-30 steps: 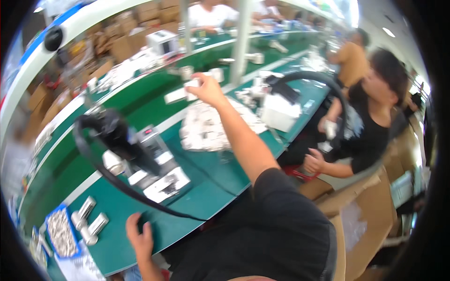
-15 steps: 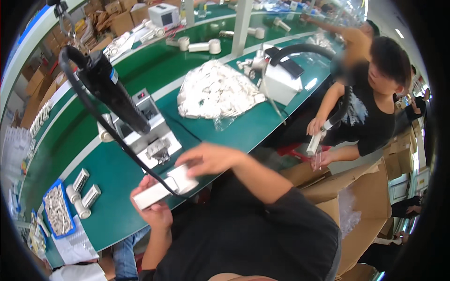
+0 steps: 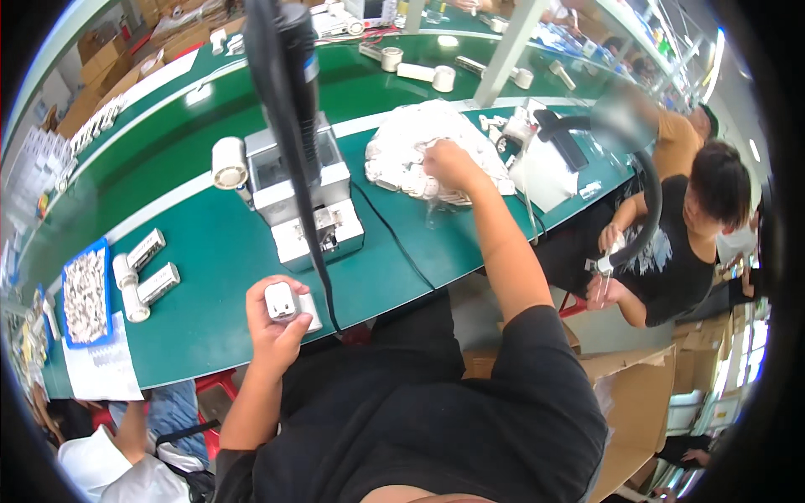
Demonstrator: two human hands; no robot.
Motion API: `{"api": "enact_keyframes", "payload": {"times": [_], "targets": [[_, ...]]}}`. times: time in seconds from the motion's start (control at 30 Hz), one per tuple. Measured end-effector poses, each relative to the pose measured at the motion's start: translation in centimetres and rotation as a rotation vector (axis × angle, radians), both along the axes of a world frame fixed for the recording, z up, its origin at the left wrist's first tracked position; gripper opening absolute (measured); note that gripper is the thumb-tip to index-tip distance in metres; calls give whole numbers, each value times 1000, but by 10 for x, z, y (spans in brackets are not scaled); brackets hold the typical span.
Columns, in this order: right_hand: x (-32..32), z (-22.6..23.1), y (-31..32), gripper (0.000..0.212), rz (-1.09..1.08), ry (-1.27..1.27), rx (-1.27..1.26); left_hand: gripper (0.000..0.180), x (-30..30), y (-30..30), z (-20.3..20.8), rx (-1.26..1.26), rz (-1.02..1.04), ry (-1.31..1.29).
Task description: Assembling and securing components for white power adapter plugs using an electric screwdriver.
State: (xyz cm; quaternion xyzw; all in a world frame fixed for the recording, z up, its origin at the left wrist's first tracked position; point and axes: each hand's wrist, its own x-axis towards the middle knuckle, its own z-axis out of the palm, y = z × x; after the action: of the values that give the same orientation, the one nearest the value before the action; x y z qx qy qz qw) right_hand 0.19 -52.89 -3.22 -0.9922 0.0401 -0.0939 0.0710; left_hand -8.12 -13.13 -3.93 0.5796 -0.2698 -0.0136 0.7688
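Observation:
My left hand [image 3: 270,337] is closed round a white handheld device [image 3: 282,298] with a box-shaped handle; the handle's end faces up, and the rest lies mostly behind the fingers. My right hand [image 3: 453,166] reaches forward to a clear plastic bag [image 3: 398,138] heaped with small white parts. Its fingers curl down at the heap, and their tips are hidden, so what they pinch cannot be made out. Between the hands and farther back stands a grey and white bench fixture [image 3: 289,205], with a black powered screwdriver [image 3: 298,101] hanging over it.
Similar white devices [image 3: 134,289] lie on the left beside a blue tray [image 3: 107,293] of small parts. One round-headed device [image 3: 229,163] stands by the fixture. A black cable [image 3: 394,239] crosses the green table. At right a co-worker [image 3: 671,243] handles parts near a cardboard box [image 3: 637,411].
My right hand has left the white device and moved forward to the bag of parts. My left hand has tilted the device so its handle end faces up. The view has shifted.

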Motion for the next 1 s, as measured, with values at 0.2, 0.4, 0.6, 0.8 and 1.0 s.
{"api": "enact_keyframes", "payload": {"times": [0.2, 0.4, 0.6, 0.8, 1.0], "targets": [[1, 20, 22, 16, 5, 67, -151, 53, 3, -3, 4, 79, -70, -64], [9, 23, 8, 15, 160, -47, -25, 57, 3, -7, 22, 250, 4, -172], [-65, 72, 100, 28, 73, -499, 1300, 66, 7, -4, 10, 372, -81, -261], [-100, 56, 223, 25, 323, 170, 1669, 72, 9, -9, -1, 318, -47, -318], [-104, 48, 220, 19, 504, 33, 1493, 61, 7, -10, 4, 286, -34, -314]]}}
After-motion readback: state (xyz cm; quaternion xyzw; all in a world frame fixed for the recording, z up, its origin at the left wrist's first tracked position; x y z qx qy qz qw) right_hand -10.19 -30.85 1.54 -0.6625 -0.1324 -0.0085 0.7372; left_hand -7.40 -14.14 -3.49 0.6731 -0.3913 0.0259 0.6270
